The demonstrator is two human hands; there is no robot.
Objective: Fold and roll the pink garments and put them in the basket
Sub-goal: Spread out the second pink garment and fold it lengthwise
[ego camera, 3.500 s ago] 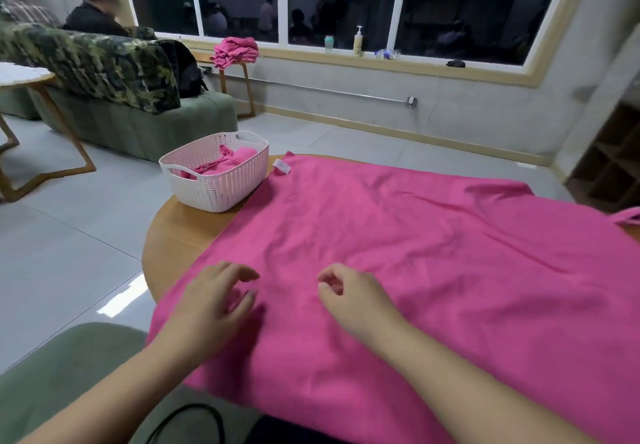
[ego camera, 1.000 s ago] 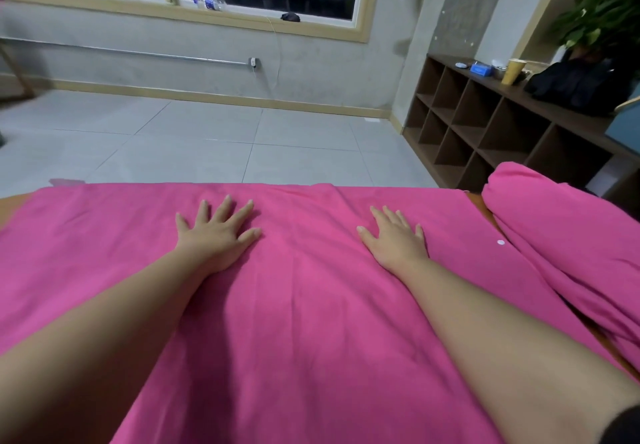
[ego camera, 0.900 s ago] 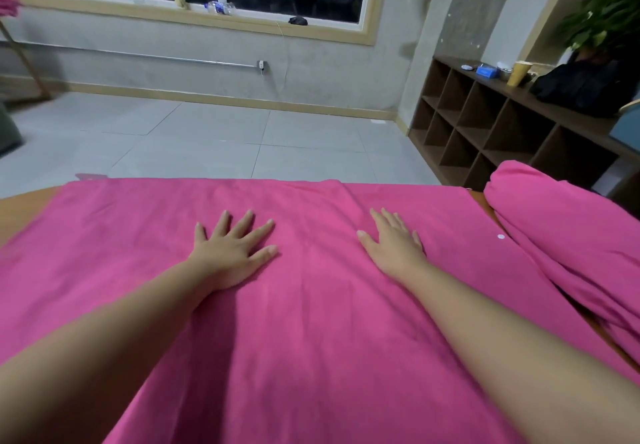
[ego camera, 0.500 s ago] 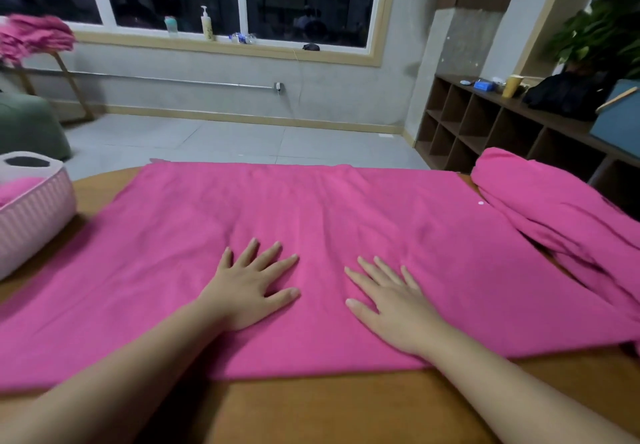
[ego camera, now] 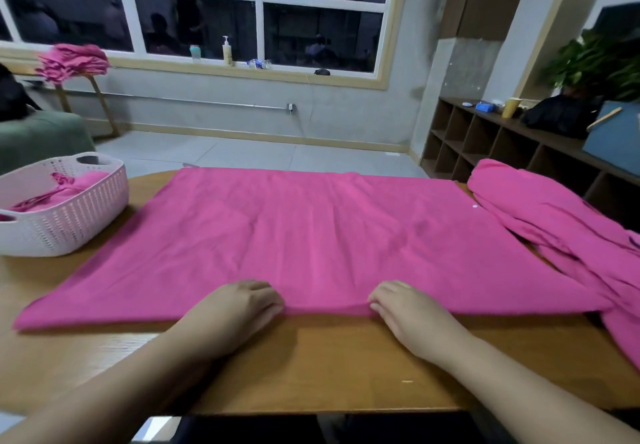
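My left hand (ego camera: pixel 239 308) and right hand (ego camera: pixel 408 312) pinch the near edge of the flat pink cloth garment (ego camera: pixel 311 236). It lies on the round wooden table (ego camera: pixel 311 367), beside the white plastic basket (ego camera: pixel 69 215).

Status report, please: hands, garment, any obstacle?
Left hand and right hand grip near edge of flat pink garment. Basket left, partly filled. Nothing in the way.

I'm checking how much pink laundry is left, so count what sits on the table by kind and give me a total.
Pink garment spread flat: 1
Pink garment heaped at the right edge: 1
White basket, with pink cloth inside: 1
Total on the table: 3
A further pink pile lies on a stand by the window, off the table.
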